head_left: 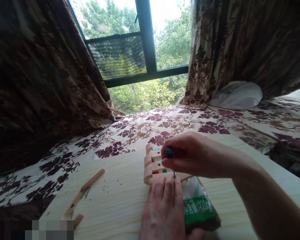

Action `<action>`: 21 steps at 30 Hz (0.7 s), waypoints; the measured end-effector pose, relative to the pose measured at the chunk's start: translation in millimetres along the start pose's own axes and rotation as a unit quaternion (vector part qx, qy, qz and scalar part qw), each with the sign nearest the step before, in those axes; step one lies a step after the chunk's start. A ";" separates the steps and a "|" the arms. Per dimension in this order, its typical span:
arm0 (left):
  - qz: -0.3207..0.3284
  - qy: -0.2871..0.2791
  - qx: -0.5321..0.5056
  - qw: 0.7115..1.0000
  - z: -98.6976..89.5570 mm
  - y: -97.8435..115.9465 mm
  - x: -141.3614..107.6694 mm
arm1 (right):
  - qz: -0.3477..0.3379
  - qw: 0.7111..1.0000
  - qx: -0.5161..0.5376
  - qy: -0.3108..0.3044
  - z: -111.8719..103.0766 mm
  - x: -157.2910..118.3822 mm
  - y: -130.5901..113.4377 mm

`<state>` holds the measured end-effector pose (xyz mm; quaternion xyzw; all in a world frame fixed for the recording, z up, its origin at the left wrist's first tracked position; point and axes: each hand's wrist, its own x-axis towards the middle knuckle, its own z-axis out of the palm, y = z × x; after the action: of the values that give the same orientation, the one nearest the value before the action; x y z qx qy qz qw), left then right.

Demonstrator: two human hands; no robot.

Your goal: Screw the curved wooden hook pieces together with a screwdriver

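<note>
My right hand (190,156) is closed around the dark handle of a screwdriver (169,152). Its shaft points down to the near bar of a small slatted wooden piece (148,168), close to my left fingertips. My left hand (163,203) lies palm down with fingers stretched out, pressing on the near edge of that piece. Dark screw heads or holes show on its bars, and red and green patches appear between them. A green and clear packet (200,208) lies under or just beside the wood, partly hidden by my hands.
A loose angled wooden part (82,188) rests at the left of the pale board (120,206), with thin metal bits beside it. Several tiny screws or bits (105,188) are scattered nearby. Behind are flowered cloth (140,128), a white bag (237,95), curtains and a window.
</note>
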<state>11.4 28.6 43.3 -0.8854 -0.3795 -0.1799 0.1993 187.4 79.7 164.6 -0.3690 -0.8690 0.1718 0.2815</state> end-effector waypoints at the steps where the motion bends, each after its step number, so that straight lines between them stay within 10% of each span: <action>1: 0.009 -0.008 0.000 1.000 0.0 -0.3 -0.2 | -0.004 1.000 0.005 0.001 0.3 0.2 -0.9; 21: -0.022 0.026 0.033 0.999 15.4 -1.4 -3.2 | 0.061 0.993 -0.061 0.082 4.1 7.6 9.8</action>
<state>10.9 35.2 28.9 -0.8646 -0.3994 -0.1949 0.2344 185.9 91.5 159.2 -0.4509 -0.8276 0.1043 0.3176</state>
